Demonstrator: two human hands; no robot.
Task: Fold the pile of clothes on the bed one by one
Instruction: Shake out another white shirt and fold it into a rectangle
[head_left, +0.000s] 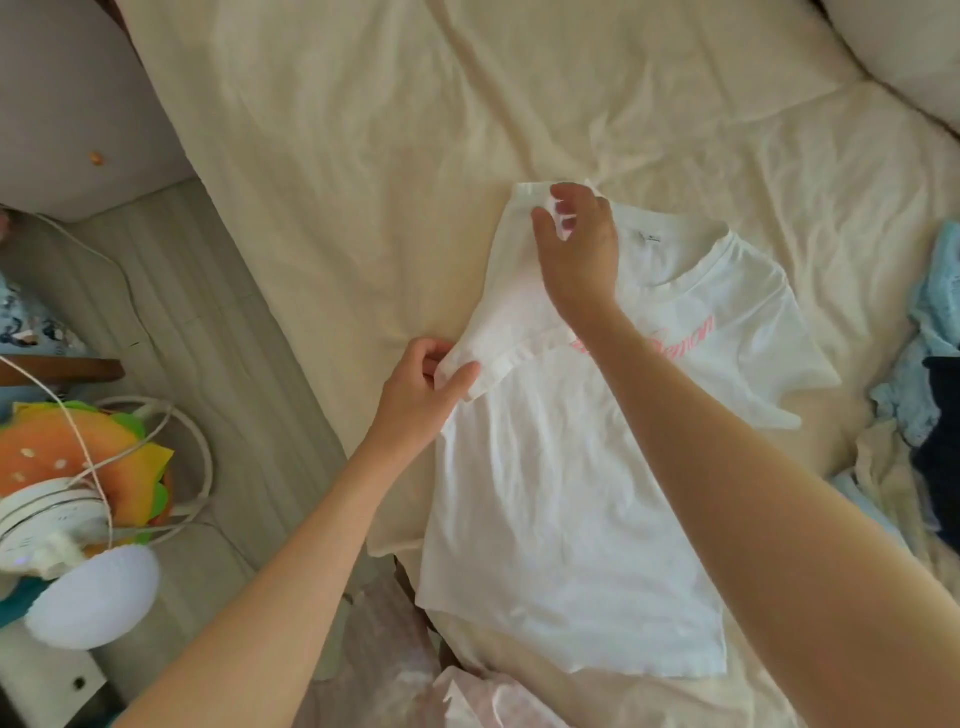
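Lighting: soft, bright daylight, warm cast; no hard shadows, faint shade under my forearms. White T-shirt (571, 493) nearly blown out, folds washed pale. Focus: overall soft, slight smear. Edges: wide-angle bending; bed sheet (363, 156) lines curve toward the corners.

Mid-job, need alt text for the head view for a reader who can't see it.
Two hands fold a white T-shirt on a cream bed: the left hand pinches its sleeve, the right hand pinches the shoulder. More clothes are heaped at the right.
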